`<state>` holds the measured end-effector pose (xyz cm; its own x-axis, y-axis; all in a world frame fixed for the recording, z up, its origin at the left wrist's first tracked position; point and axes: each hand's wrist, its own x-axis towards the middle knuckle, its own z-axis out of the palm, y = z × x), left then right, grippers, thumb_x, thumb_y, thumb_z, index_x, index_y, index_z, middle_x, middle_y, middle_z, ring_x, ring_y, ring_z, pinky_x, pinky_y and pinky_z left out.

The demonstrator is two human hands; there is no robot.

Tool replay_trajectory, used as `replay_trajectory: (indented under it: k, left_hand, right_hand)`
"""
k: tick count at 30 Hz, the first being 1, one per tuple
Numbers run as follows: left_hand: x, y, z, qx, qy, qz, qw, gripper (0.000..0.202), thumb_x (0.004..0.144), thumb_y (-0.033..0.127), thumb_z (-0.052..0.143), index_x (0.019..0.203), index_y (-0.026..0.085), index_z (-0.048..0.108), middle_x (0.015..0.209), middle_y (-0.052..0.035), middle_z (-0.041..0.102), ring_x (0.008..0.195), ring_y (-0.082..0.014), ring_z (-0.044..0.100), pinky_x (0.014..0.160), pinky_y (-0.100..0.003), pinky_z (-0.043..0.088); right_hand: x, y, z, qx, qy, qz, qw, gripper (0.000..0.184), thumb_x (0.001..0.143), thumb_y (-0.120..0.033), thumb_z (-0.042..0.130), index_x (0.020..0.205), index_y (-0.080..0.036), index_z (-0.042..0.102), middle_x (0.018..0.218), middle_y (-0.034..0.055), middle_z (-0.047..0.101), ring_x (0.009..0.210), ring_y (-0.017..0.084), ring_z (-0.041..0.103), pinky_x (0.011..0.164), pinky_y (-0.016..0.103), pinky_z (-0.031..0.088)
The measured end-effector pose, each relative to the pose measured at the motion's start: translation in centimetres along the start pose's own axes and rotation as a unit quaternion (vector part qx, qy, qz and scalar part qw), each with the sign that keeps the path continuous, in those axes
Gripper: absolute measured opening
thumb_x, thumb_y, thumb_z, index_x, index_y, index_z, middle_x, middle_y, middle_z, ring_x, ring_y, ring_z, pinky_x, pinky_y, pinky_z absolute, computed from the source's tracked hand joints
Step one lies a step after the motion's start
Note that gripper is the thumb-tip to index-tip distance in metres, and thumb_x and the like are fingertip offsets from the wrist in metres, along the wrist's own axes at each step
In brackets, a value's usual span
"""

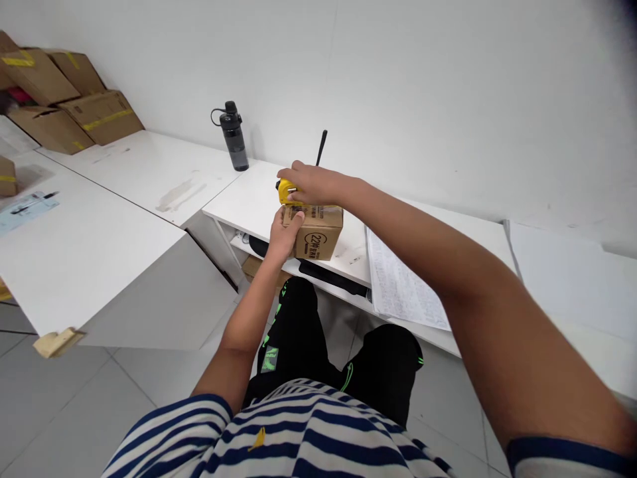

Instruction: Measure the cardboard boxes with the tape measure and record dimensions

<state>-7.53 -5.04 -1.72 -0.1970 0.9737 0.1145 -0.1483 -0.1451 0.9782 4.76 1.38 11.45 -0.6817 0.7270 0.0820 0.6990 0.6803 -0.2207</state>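
Yellow tape measure (285, 191) pinched in right hand (312, 184), at far edge of box (321, 239); left hand (283, 238) grips box's left side.

The wall (423, 99) is looking bright; a faint shadow is lying right of the bottle (235, 139), a dark corner showing far beyond.
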Motion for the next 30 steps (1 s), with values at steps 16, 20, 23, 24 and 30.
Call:
replay_trajectory:
  k: [16, 20, 23, 24, 30]
  left_hand:
    - [-0.9, -0.6, 1.4, -0.057, 0.050, -0.041, 0.996, 0.099, 0.095, 0.035, 0.076, 0.167, 0.035, 0.010, 0.170, -0.0161, 0.041, 0.144, -0.0289, 0.058, 0.119, -0.045, 0.047]
    - [-1.0, -0.9, 1.3, -0.066, 0.042, -0.034, 0.996, 0.094, 0.095, 0.041, 0.077, 0.167, 0.038, 0.016, 0.163, -0.0137, 0.051, 0.140, -0.0299, 0.061, 0.116, -0.046, 0.050]
    - [-1.0, -1.0, 1.1, -0.069, 0.025, -0.017, 0.997, 0.084, 0.094, 0.045, 0.077, 0.164, 0.038, 0.031, 0.156, -0.0112, 0.056, 0.137, -0.0312, 0.063, 0.115, -0.047, 0.051]
    - [-1.1, -1.1, 1.0, -0.068, 0.017, -0.007, 0.998, 0.079, 0.094, 0.046, 0.077, 0.162, 0.038, 0.036, 0.153, -0.0101, 0.058, 0.137, -0.0316, 0.063, 0.115, -0.047, 0.051]
    - [-0.8, -1.4, 0.5, -0.037, -0.021, 0.028, 0.999, 0.070, 0.096, 0.053, 0.071, 0.158, 0.038, 0.043, 0.153, -0.0059, 0.059, 0.142, -0.0315, 0.059, 0.122, -0.048, 0.044]
  right_hand:
    - [1.2, 0.5, 1.8, -0.004, -0.012, -0.031, 0.999, 0.048, 0.092, -0.053, 0.071, 0.129, -0.025, 0.061, 0.130, 0.0160, 0.055, 0.115, 0.038, 0.059, 0.087, 0.049, 0.051]
    - [0.2, 1.2, 1.5, 0.018, 0.000, -0.039, 0.999, 0.050, 0.091, -0.056, 0.072, 0.129, -0.026, 0.062, 0.129, 0.0159, 0.057, 0.115, 0.039, 0.060, 0.087, 0.050, 0.051]
    - [-0.8, 2.0, 1.2, 0.018, 0.000, -0.024, 1.000, 0.048, 0.091, -0.057, 0.072, 0.128, -0.026, 0.064, 0.129, 0.0156, 0.058, 0.113, 0.038, 0.063, 0.086, 0.050, 0.051]
    - [-1.0, 2.3, 1.2, 0.012, -0.002, -0.018, 1.000, 0.048, 0.092, -0.057, 0.072, 0.128, -0.026, 0.065, 0.129, 0.0154, 0.058, 0.112, 0.038, 0.063, 0.086, 0.049, 0.051]
    - [-2.5, 2.9, -0.1, -0.063, -0.036, 0.026, 0.997, 0.050, 0.094, -0.049, 0.068, 0.137, -0.026, 0.061, 0.130, 0.0126, 0.059, 0.104, 0.031, 0.066, 0.083, 0.043, 0.051]
